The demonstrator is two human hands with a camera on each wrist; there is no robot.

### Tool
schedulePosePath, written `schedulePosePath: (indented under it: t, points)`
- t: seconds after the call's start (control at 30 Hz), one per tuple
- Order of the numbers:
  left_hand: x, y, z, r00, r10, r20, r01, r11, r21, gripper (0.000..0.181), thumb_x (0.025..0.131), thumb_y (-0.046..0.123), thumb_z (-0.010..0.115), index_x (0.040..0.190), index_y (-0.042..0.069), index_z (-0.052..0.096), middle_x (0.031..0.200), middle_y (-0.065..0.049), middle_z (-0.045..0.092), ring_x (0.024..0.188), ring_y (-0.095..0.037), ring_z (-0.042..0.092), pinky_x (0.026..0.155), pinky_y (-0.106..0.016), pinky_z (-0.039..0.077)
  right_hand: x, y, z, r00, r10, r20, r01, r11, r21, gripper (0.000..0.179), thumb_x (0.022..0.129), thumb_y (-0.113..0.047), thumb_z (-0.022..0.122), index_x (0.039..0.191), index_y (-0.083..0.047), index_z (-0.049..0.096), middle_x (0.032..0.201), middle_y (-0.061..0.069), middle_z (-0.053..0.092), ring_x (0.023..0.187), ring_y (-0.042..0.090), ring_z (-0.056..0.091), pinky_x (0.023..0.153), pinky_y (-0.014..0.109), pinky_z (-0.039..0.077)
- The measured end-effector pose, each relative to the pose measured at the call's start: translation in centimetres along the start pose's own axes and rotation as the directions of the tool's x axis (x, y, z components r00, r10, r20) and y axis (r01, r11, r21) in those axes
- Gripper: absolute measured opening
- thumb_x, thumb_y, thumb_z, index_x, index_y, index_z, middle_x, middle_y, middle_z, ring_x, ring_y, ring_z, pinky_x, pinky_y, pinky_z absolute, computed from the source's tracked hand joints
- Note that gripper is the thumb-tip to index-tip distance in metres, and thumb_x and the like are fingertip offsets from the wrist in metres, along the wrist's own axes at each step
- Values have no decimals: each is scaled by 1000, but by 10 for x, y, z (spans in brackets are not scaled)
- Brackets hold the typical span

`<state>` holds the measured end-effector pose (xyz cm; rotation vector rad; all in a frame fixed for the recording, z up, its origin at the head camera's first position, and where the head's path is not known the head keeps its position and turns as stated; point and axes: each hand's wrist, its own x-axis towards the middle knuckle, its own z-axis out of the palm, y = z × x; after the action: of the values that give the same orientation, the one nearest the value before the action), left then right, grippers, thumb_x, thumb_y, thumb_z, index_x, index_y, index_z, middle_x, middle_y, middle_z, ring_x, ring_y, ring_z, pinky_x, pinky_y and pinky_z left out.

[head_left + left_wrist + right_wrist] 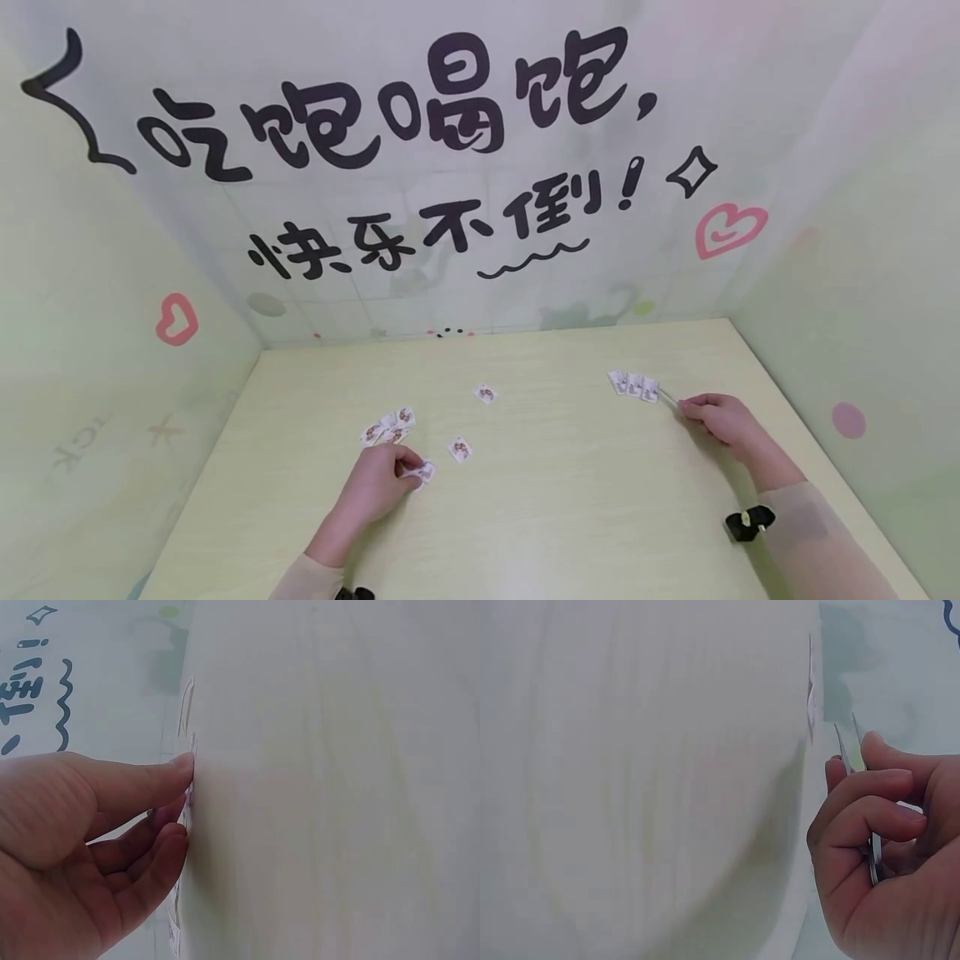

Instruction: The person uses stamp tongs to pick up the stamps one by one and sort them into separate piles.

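As we look down through the head view, we see the left hand [377, 482] low over the pale tabletop [555, 508], its grip narrow, with thumb and fingers pinching a small printed card [424, 472]. That card sits at the fingertips, and we cannot tell whether it is lifted. Just beyond the knuckles lies a cluster of overlapping cards [387, 426]; two single cards lie apart from it, a nearer one [460, 450] and a farther one [486, 393]. Well over to the other side, the right hand [723, 423] grips slender tweezers [670, 398], which point at the end of a row of three cards [633, 386]; we cannot tell if they touch. Behind stands a wall with black lettering [459, 92].

In the left wrist view, we see thumb and fingertips meeting a thin card edge at the tabletop, with other cards edge-on to either side of the hand.

In the right wrist view, we see curled fingers wrapped round the tweezers, whose two tips stand apart. The cards there show only as a thin edge near the tips, and a shadow [739, 889] spreads over the tabletop.
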<state>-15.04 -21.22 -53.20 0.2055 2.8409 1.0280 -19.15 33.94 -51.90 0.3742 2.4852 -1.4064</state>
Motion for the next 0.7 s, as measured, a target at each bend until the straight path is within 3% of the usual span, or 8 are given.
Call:
schedulePosePath:
  t: [0.17,0.4,0.53,0.7]
  points:
    - [-2,0,-1,1000,-11,-1,11,1000,-10,21,81,0,89,97,11,80,80,5,62,77,-14,54,68,-29,48,-1,-16,17,997,-72,7,71,996,45,41,106,-28,69,124,9,65,88,0,61,71,11,51,62,26,44]
    - [-1,-6,-1,1000,29,1,-29,999,-42,19,82,0,88,96,11,80,83,6,64,77,-13,56,70,-27,50,-4,-49,56,980,-168,110,152,979,137,31,106,-22,68,120,6,68,90,0,62,67,9,47,58,24,40]
    - [0,-10,-1,999,51,-8,-51,997,-54,15,86,3,86,95,12,80,84,7,67,77,-11,59,70,-26,53,-8,-73,88,955,-233,183,209,968,142,28,104,-20,72,119,4,70,84,4,60,64,12,45,56,25,38]
    - [-1,-10,-2,999,47,-20,-48,997,-54,13,87,2,85,92,12,81,83,7,68,75,-10,60,69,-26,53,-16,-96,132,902,-327,281,318,945,79,21,100,-23,77,110,-4,76,78,7,59,64,15,48,58,27,39]
